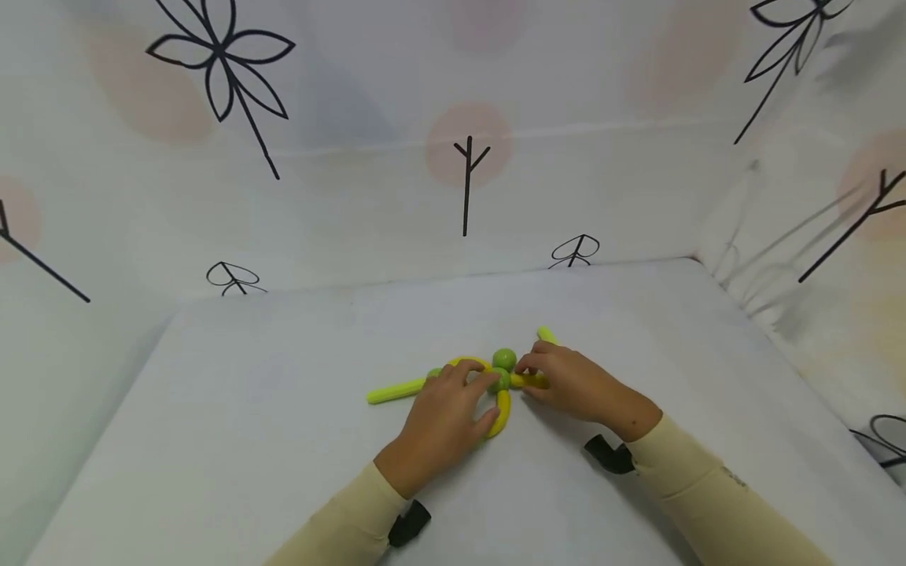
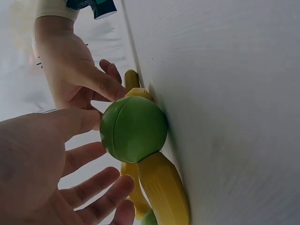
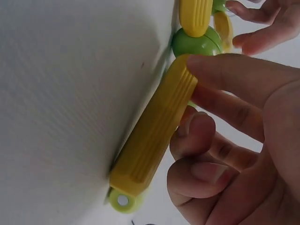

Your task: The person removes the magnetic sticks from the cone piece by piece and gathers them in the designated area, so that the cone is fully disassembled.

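On the white table lies a joined toy figure of rods and balls. My right hand [image 1: 576, 389] pinches a ridged yellow rod [image 3: 152, 131], thumb on its end beside a green ball [image 3: 199, 42]. Over the left part of the figure, my left hand [image 1: 442, 420] has its fingers spread and loosely bent, the tips right at a green ball [image 2: 136, 129]. A curved yellow piece [image 1: 503, 415] runs down from the middle ball beside the left thumb. Another green ball [image 1: 504, 358] sits above it.
A light-green rod [image 1: 394, 391] sticks out to the left of the figure. Beyond the right hand, another light-green rod [image 1: 546, 335] shows its tip. White walls [image 1: 368, 196] with drawn plants stand behind and beside the table [image 1: 248, 393].
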### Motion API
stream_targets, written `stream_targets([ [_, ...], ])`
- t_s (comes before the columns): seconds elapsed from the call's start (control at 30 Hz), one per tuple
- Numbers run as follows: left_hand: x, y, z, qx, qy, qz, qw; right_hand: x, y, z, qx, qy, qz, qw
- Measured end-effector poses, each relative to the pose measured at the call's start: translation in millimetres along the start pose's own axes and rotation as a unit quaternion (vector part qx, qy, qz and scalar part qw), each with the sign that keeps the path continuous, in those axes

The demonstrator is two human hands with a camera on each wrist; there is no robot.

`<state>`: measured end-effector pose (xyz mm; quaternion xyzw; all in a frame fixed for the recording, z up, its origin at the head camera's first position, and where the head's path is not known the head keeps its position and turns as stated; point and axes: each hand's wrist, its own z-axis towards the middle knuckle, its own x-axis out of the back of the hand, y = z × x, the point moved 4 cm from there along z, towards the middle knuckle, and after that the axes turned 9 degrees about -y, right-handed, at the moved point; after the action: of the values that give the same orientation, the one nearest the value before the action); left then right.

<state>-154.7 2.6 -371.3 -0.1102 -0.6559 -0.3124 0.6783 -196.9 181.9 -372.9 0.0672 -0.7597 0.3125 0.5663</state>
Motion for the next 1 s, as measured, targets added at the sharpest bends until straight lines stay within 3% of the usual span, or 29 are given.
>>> stream_targets([
  [0.13, 0.6, -0.1, 0.6, 0.006, 0.000, 0.007, 1.0000, -1, -3, -0.9, 0.003, -0.009, 0.003, 0.9999],
  [0.5, -2.6, -3.4, -1.0, 0.023, -0.048, 0.019, 0.9984, -8, -9, -2.6, 0.013, -0.020, 0.002, 0.9997],
  [0.77, -6.3, -0.1, 1.3, 0.011, -0.035, 0.022, 0.9991, -8, -6, -4.6, 0.020, -0.020, 0.022, 0.9994],
  [1.0, -5.6, -2.8, 0.5, 0.022, -0.026, 0.028, 0.9990, -13, -6, -0.4, 0.041, -0.024, 0.032, 0.9984],
])
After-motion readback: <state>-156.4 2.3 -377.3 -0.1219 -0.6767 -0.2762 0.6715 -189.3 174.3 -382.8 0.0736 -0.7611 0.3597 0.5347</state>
